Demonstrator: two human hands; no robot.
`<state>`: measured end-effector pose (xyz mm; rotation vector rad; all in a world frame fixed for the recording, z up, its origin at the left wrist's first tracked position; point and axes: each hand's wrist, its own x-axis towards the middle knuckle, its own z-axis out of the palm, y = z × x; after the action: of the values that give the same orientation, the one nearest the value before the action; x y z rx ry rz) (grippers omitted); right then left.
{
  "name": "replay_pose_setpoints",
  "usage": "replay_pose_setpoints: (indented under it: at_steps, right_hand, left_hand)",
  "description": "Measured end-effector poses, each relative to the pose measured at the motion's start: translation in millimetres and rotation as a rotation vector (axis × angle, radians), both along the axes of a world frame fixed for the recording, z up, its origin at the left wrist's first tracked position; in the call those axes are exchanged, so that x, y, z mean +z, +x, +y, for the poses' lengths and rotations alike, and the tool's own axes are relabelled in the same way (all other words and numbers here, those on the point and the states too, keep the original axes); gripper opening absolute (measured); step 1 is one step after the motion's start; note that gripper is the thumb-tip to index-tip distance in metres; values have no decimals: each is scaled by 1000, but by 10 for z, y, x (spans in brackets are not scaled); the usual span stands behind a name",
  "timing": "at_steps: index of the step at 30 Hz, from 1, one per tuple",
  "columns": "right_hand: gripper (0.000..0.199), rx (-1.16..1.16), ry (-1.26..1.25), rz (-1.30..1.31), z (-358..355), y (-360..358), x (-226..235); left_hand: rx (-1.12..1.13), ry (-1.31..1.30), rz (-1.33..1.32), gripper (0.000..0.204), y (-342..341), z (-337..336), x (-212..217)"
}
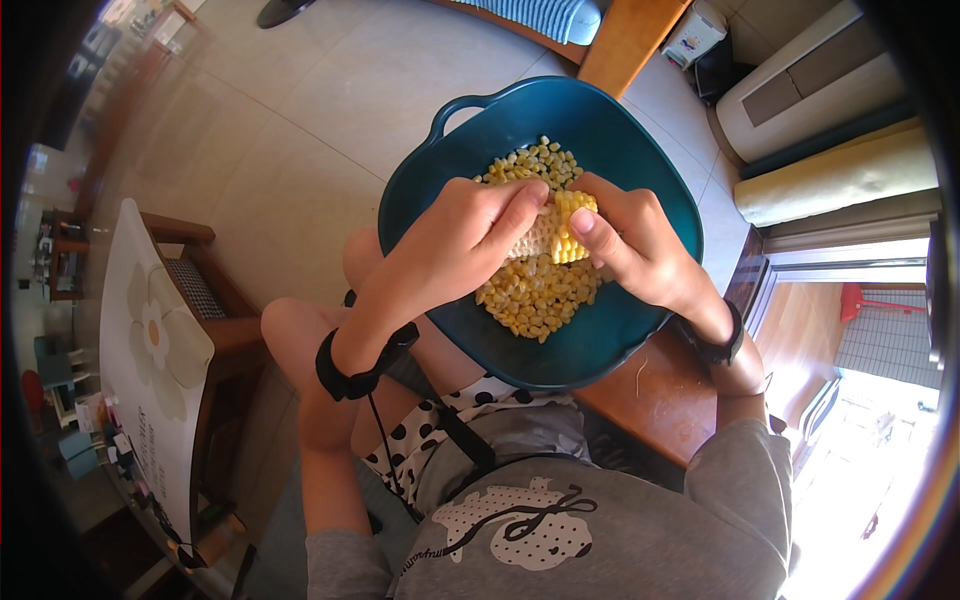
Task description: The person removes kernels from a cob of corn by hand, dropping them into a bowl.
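both hands are wrapped round the corn cob (560,228), left hand (455,245) and right hand (640,250) curled shut on either end. cob runs left to right over the teal bowl (640,150), held between the 2 thumbs, loose kernels (535,295) piled right under it.

From the teal bowl (640,160) on your lap: one white box-shaped package (693,35) with a small coloured label on its face sits on the floor, up and to the right of the bowl, just beside the wooden furniture edge. Far left of the bowl, a white rectangular board (150,370) printed with a pale flower leans on the wooden chair. No screens visible.
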<state>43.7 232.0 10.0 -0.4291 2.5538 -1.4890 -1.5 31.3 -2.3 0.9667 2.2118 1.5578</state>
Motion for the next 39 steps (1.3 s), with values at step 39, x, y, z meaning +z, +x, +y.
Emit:
replay_pose_setpoints:
  at_steps: [39]
  right_hand:
    - [63, 26, -444, -172, -105, 255, 200]
  left_hand:
    - [-115, 714, -220, 49, 321, 60, -37]
